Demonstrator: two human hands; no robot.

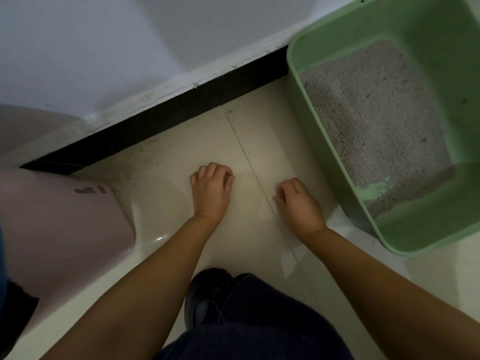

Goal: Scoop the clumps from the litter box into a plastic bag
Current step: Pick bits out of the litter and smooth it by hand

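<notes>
A green litter box (294,81) stands on the floor at the right and holds grey litter (376,113). A bare green patch (371,192) shows at its near end. No distinct clumps can be made out. My left hand (211,189) and my right hand (297,205) hover low over the tile, left of the box, with fingers curled. Between them stretches a thin clear plastic bag (250,196), barely visible, and each hand pinches one edge of it. A fold of the film (291,258) hangs below my right wrist. No scoop is in view.
A rounded pink and white plastic object (65,219) sits at the left. A black skirting board (181,110) runs along the white wall behind. My dark shoe (207,289) and trouser leg (259,320) are at the bottom centre on the cream tile floor (168,162).
</notes>
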